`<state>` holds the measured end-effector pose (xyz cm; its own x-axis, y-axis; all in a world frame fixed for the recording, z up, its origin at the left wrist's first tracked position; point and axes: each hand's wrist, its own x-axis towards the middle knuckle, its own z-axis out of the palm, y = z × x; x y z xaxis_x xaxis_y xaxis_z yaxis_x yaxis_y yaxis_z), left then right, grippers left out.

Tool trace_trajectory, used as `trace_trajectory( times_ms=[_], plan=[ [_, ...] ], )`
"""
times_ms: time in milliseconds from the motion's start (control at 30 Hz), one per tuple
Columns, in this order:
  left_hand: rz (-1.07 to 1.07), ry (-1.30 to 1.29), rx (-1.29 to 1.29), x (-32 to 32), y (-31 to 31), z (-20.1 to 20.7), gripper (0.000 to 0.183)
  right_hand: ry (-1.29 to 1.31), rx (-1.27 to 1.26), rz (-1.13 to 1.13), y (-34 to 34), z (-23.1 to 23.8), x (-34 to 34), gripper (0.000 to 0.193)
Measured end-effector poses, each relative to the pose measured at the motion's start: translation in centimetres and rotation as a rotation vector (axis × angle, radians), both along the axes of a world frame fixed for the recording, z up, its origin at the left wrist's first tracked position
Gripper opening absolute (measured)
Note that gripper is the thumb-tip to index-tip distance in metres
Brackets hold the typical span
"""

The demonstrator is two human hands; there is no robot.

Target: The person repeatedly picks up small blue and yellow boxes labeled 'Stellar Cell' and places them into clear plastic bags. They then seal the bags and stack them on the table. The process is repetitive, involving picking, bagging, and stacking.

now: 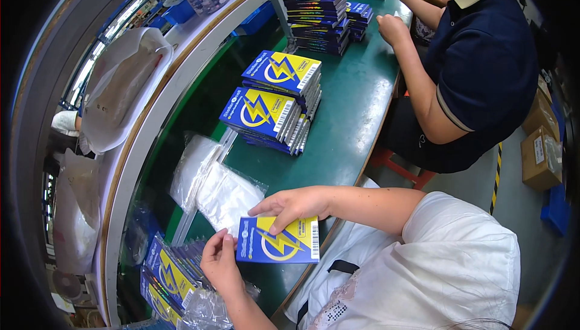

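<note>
- I hold a flat blue and yellow card pack (279,240) in both hands, just above the near edge of the green table (356,112).
- My right hand (295,207) lies over the pack's top edge, fingers spread flat on its face, thumb hidden behind it.
- My left hand (220,263) grips the pack's left edge, fingers curled loosely round it.
- Just beyond the pack lie clear plastic bags (217,188), flat on the table.
- By my left wrist sits a leaning row of the same packs (166,275), with crumpled plastic (205,312) in front of it.
- Farther along the table stand two stacks of packs (275,100), touching each other, and a taller stack (317,19) beyond.
- A co-worker in a dark shirt (483,58) sits on my right, a hand (393,28) resting on the table near small piles.
</note>
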<state>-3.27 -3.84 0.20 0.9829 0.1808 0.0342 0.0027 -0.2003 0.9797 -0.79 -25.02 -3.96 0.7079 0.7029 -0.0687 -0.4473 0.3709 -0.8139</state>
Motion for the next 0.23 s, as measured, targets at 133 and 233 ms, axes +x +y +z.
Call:
trace_trajectory(
  times_ms=[133,233],
  plan=[
    [-0.085,-0.060,0.191,0.4,1.0,-0.6,0.013,-0.038,-0.009,0.034,0.4,0.1,0.7,0.069],
    [-0.104,-0.051,0.408,0.5,1.4,-0.1,0.015,-0.060,-0.058,-0.083,0.6,0.1,0.7,0.068]
  ],
)
